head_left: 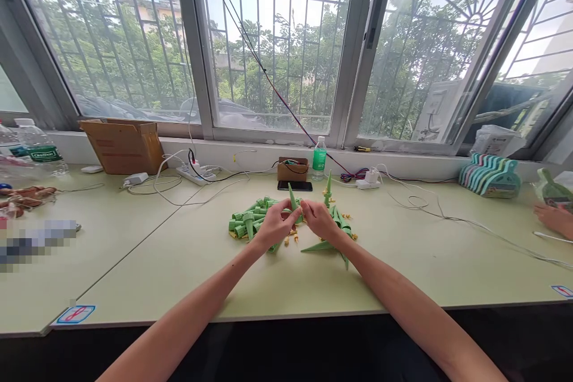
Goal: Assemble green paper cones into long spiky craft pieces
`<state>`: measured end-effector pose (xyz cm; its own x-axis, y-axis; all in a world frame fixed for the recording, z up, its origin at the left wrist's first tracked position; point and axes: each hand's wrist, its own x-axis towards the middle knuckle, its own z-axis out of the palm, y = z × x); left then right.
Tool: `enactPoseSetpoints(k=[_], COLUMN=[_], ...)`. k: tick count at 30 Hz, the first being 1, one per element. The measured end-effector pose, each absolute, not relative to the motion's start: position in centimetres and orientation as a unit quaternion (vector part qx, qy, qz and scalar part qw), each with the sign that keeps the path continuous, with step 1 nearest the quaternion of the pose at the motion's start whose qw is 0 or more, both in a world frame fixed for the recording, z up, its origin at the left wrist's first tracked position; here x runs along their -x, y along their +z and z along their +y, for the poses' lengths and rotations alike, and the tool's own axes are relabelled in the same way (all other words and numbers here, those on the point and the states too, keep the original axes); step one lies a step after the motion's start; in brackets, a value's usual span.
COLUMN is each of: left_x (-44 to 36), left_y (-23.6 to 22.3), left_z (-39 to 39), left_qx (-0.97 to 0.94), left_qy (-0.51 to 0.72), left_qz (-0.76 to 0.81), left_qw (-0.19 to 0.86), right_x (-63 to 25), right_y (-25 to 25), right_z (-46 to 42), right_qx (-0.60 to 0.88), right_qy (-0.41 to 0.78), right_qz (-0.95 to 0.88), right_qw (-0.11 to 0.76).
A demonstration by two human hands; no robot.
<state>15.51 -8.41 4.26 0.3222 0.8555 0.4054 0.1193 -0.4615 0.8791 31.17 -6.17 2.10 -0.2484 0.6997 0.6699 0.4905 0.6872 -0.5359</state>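
Observation:
My left hand is closed around a green plastic cone, its narrow end pointing up. Fingertips of my right hand are pinched together against my left fingers; whatever lies between them is hidden. Left of my hands lies a heap of hollow green cone pieces. Small yellow pieces are scattered on the table below the hands. To the right, more green cones lie in a loose group mixed with yellow bits, one standing upright.
Behind the piles are a phone, a small cardboard box and a water bottle. A larger carton, power strip and cables line the windowsill. Pastel plastic pieces stand right, near another person's hand.

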Motion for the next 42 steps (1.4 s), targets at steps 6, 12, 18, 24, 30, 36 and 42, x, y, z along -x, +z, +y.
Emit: enactPoseSetpoints(k=[6,12,18,24,30,36,42], left_x=[-15.65,-15.64,-15.64,-15.60,-15.73,-15.75,-15.68], left_y=[3.68,3.68,3.53,3.44,3.85,4.16,4.26], left_z=[-8.31,-8.36,-8.26,-8.29,-8.62,-8.70,-8.76], left_qx=[-0.741,-0.764,-0.773,-0.767,-0.735,-0.713,-0.726], left_qy=[0.487,0.471,0.464,0.473,0.484,0.490,0.491], left_qz=[0.345,0.356,0.362,0.359,0.365,0.354,0.347], left_qw=[0.309,0.262,0.238,0.244,0.305,0.357,0.334], right_x=[-31.20,-31.16,-31.19,-31.13,-31.10,-30.98,-30.94], right_y=[2.23,2.13,1.98,2.04,2.26,2.27,2.20], right_z=[-6.12,-5.97,-5.77,-5.96,-6.16,-6.18,-6.19], right_qx=[0.386,0.390,0.391,0.390,0.391,0.393,0.387], right_qy=[0.116,0.120,0.111,0.120,0.129,0.168,0.228], right_qz=[-0.782,-0.781,-0.783,-0.782,-0.776,-0.754,-0.738], right_qw=[0.475,0.473,0.471,0.471,0.477,0.498,0.503])
